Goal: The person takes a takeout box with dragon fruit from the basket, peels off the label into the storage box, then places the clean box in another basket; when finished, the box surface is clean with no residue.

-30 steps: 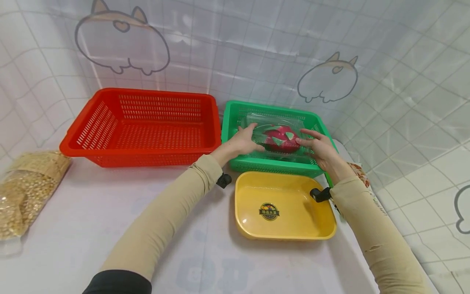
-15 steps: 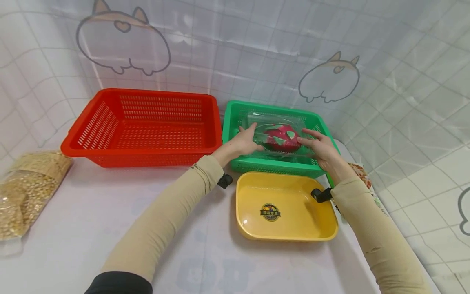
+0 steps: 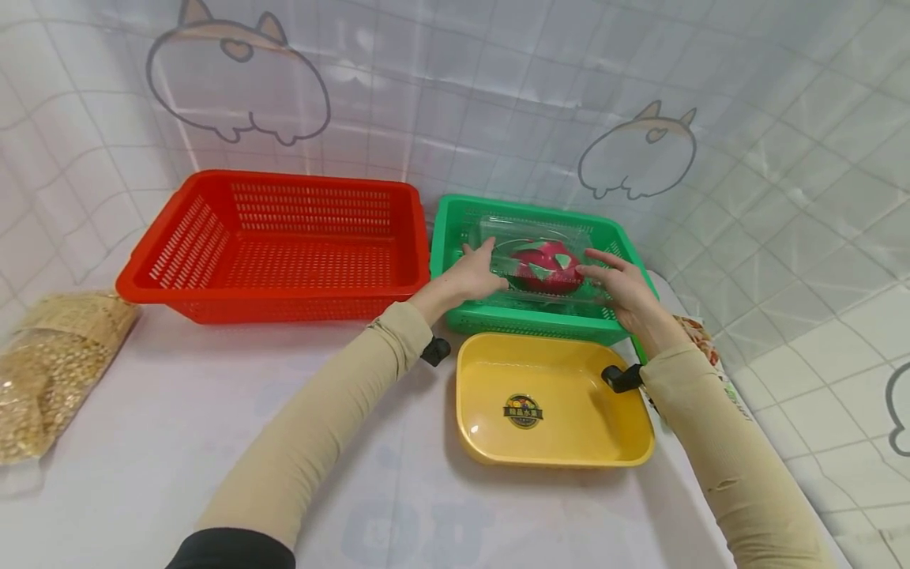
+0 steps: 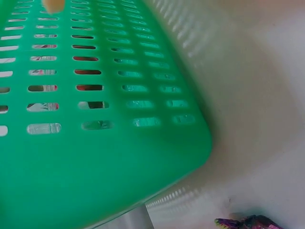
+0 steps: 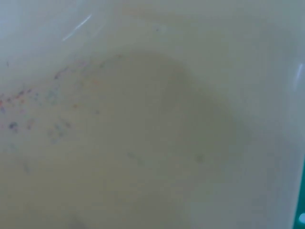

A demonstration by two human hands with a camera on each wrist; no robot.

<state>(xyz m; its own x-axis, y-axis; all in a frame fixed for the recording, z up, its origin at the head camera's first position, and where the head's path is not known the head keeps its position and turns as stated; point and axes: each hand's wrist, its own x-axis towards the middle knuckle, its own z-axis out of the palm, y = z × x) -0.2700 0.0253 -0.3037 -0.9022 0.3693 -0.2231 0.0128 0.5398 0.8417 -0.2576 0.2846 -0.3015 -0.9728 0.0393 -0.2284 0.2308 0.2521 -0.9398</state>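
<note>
A clear plastic clamshell box (image 3: 498, 229) with a red-and-green dragon fruit (image 3: 543, 267) in it sits in the green basket (image 3: 526, 318). My left hand (image 3: 465, 275) grips the box's left end, thumb on the near side, fingers toward the far side. At the right end my right hand (image 3: 624, 288) holds it, with its fingertips at the box's edge. In the left wrist view, the slotted wall of the green basket (image 4: 109, 157) fills much of the picture, and a fingertip (image 4: 53, 5) shows at the top. The right wrist view has only a blurred pale surface.
A yellow tray (image 3: 569, 411) with a round label stands in front of the green basket, beneath my right wrist. Left of that basket is a red basket (image 3: 284, 294). A bag of grains (image 3: 43, 379) lies at the far left. Printed packaging (image 3: 700, 336) lies at right.
Both hands stay at the ends of the box. Over the last second the view has shifted very slightly; the box and hands hardly move.
</note>
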